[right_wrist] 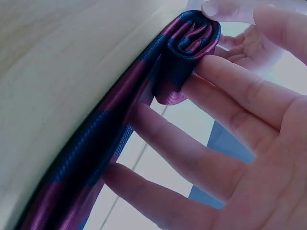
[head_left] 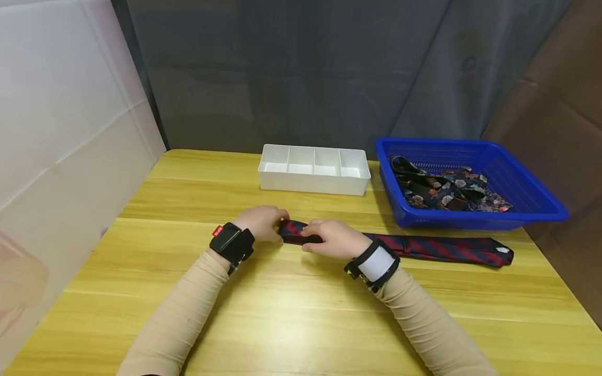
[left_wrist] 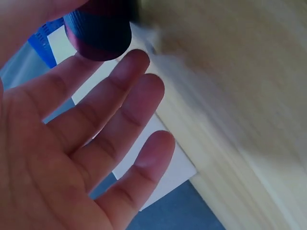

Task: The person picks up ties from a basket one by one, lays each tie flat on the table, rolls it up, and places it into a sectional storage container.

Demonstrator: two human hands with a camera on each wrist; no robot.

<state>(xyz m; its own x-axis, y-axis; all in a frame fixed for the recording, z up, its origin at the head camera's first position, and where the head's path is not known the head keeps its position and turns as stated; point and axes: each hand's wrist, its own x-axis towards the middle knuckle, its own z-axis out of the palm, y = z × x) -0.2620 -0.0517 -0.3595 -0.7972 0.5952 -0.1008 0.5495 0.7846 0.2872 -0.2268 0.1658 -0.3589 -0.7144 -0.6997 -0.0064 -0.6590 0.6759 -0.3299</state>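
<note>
A necktie [head_left: 451, 250] with dark blue and red stripes lies lengthwise on the table, its wide end at the right. Its left part is wound into a coil [right_wrist: 192, 43], whose spiral layers show in the right wrist view. My left hand [head_left: 261, 222] holds the coil's far left side between thumb and index finger, the other fingers spread. With thumb and forefingers, my right hand [head_left: 336, 239] grips the coil from the right. Its remaining fingers [right_wrist: 168, 134] touch along the flat length of the tie. In the left wrist view the coil [left_wrist: 98, 33] is partly cut off at the top.
A white tray [head_left: 310, 183] with several compartments stands behind the hands. To its right sits a blue plastic basket [head_left: 475, 219] holding dark patterned fabric pieces [head_left: 442, 190]. The wooden table [head_left: 282, 324] is bordered by a grey cloth at the back and sheets at both sides.
</note>
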